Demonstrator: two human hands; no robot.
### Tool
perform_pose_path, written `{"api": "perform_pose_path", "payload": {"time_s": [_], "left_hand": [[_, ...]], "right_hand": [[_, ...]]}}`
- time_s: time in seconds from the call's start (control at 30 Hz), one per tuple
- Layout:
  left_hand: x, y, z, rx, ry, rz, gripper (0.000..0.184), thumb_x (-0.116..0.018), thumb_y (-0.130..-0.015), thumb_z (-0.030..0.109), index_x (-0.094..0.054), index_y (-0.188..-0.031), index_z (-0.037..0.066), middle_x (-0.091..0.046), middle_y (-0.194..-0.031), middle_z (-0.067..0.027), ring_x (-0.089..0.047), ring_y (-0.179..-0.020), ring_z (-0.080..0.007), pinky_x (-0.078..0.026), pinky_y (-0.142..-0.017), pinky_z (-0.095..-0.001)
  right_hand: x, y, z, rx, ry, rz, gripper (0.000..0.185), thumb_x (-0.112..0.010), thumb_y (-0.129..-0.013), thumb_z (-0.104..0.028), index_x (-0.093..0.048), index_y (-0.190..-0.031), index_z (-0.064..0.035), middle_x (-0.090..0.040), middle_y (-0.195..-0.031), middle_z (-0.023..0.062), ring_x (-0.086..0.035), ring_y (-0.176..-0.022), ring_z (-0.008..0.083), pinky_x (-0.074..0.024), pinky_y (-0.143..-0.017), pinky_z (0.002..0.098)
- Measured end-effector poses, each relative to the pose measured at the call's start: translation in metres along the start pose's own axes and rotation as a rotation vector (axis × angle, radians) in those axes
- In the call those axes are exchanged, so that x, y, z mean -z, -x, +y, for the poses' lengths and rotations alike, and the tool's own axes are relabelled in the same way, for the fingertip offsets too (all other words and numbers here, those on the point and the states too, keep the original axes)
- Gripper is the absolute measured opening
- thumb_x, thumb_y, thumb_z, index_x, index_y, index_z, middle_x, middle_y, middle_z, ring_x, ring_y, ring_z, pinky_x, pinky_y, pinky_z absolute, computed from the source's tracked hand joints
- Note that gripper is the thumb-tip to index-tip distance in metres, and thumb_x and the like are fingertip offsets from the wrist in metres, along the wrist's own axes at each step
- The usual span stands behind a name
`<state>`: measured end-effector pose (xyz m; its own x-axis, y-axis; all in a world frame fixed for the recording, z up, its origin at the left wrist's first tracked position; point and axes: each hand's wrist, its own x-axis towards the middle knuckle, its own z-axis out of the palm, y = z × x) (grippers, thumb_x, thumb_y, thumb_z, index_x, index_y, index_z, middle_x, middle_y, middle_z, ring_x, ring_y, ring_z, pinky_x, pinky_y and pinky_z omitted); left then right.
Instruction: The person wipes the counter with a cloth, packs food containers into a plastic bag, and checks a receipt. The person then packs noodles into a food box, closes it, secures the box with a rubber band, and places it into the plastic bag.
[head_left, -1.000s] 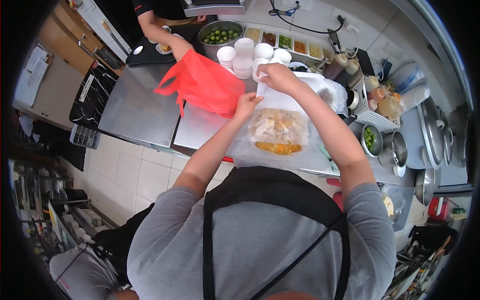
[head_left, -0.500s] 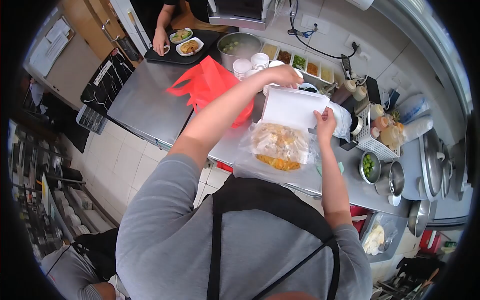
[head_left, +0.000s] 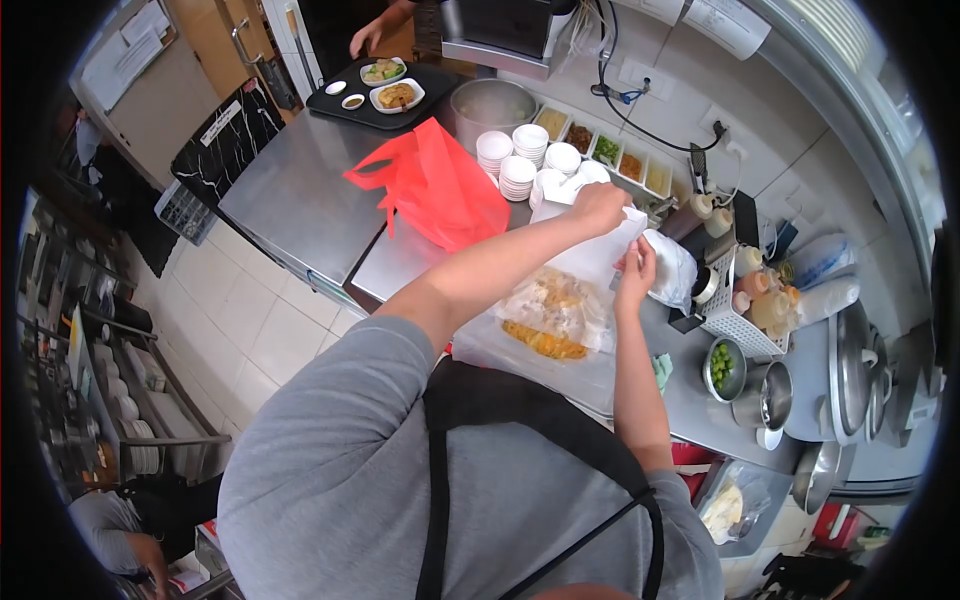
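Note:
A white paper food box stands with its lid raised at the back. Food with an orange-yellow part lies in the front, partly covered by clear plastic film. My left hand reaches across and is closed on the lid's upper edge near its right corner. Just below it, my right hand pinches the lid's right side. My left hand and forearm hide part of the lid.
A red bag lies left of the box. Behind are stacked white cups, a steaming pot and topping containers. To the right stand a bottle basket and a bowl of green pieces. Another person's hand is near a black tray.
My left hand has moved from the lid's upper left corner to its right corner, beside my right hand. The other person's hand has left the small sauce dish on the tray.

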<state>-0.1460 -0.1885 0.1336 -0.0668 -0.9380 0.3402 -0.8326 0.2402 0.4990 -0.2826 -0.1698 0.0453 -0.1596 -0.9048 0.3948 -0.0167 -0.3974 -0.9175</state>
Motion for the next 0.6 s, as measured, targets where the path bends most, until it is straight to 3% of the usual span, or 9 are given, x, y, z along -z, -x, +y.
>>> {"api": "perform_pose_path", "payload": {"time_s": [0.03,0.17,0.23,0.27,0.37,0.4,0.53,0.6], "left_hand": [[0.001,0.0,0.001,0.001,0.002,0.002,0.019,-0.062,-0.066,0.015,-0.066,-0.084,0.012,-0.063,-0.081,-0.0123,-0.061,-0.079,-0.0289,-0.048,-0.07,-0.0392],[0.002,0.002,0.005,-0.008,0.013,-0.03,0.022,-0.062,-0.065,0.014,-0.066,-0.086,0.012,-0.063,-0.081,-0.0122,-0.061,-0.079,-0.0294,-0.048,-0.07,-0.0392],[0.005,0.0,0.008,-0.022,0.006,-0.04,0.024,-0.062,-0.064,0.015,-0.066,-0.088,0.012,-0.063,-0.081,-0.0121,-0.061,-0.079,-0.0295,-0.048,-0.071,-0.039],[0.009,-0.002,0.01,0.003,0.0,-0.131,0.026,-0.063,-0.064,0.016,-0.065,-0.089,0.013,-0.063,-0.082,-0.0117,-0.061,-0.081,-0.0289,-0.048,-0.072,-0.0387],[0.021,-0.007,0.019,0.026,-0.007,-0.271,0.029,-0.066,-0.061,0.02,-0.065,-0.09,0.014,-0.063,-0.086,-0.0105,-0.06,-0.085,-0.0274,-0.048,-0.073,-0.0378],[0.024,-0.006,0.022,0.039,0.013,-0.336,0.031,-0.069,-0.06,0.022,-0.066,-0.089,0.014,-0.063,-0.088,-0.0098,-0.06,-0.088,-0.0264,-0.048,-0.074,-0.0373],[0.003,-0.007,0.023,0.065,-0.036,-0.258,0.03,-0.07,-0.059,0.023,-0.067,-0.088,0.015,-0.063,-0.088,-0.01,-0.06,-0.088,-0.0267,-0.048,-0.073,-0.0371],[-0.003,-0.007,0.021,0.026,-0.022,-0.203,0.027,-0.071,-0.06,0.023,-0.068,-0.085,0.015,-0.063,-0.087,-0.0098,-0.059,-0.088,-0.0263,-0.047,-0.074,-0.0365]], "right_hand": [[-0.001,0.0,-0.004,-0.288,-0.396,-0.032,0.018,-0.058,-0.082,-0.01,-0.058,-0.099,-0.0043,-0.049,-0.076,-0.0005,-0.044,-0.06,0.0061,-0.0422,-0.053,0.022],[0.003,-0.007,-0.015,-0.312,-0.291,-0.071,0.013,-0.058,-0.083,-0.012,-0.058,-0.093,-0.0048,-0.051,-0.073,-0.0017,-0.046,-0.058,0.0042,-0.0426,-0.051,0.0204],[0.004,-0.018,-0.005,-0.303,-0.126,-0.186,0.008,-0.06,-0.081,-0.012,-0.056,-0.079,-0.0052,-0.05,-0.065,-0.0017,-0.045,-0.051,0.0043,-0.0402,-0.045,0.0201],[0.004,-0.022,-0.003,-0.289,-0.134,-0.181,0.008,-0.06,-0.081,-0.012,-0.056,-0.079,-0.0052,-0.05,-0.065,-0.0017,-0.045,-0.051,0.0043,-0.0402,-0.045,0.0201],[0.004,-0.027,-0.009,-0.21,0.056,-0.198,0.025,-0.065,-0.077,-0.01,-0.044,-0.064,-0.0065,-0.046,-0.052,-0.0009,-0.042,-0.042,0.0055,-0.0385,-0.039,0.0213],[0.003,-0.027,-0.009,-0.199,0.045,-0.193,0.025,-0.065,-0.077,-0.01,-0.044,-0.064,-0.0065,-0.046,-0.052,-0.0009,-0.042,-0.042,0.0055,-0.0385,-0.039,0.0213],[0.012,-0.028,0.001,-0.196,0.003,-0.252,0.017,-0.063,-0.076,-0.006,-0.048,-0.069,-0.0036,-0.05,-0.056,0.0004,-0.047,-0.045,0.0055,-0.0384,-0.037,0.0205],[0.018,-0.024,-0.017,-0.335,-0.001,-0.315,0.014,-0.065,-0.075,-0.007,-0.052,-0.074,-0.0006,-0.055,-0.061,0.0032,-0.051,-0.051,0.0057,-0.0413,-0.04,0.0196]]}}
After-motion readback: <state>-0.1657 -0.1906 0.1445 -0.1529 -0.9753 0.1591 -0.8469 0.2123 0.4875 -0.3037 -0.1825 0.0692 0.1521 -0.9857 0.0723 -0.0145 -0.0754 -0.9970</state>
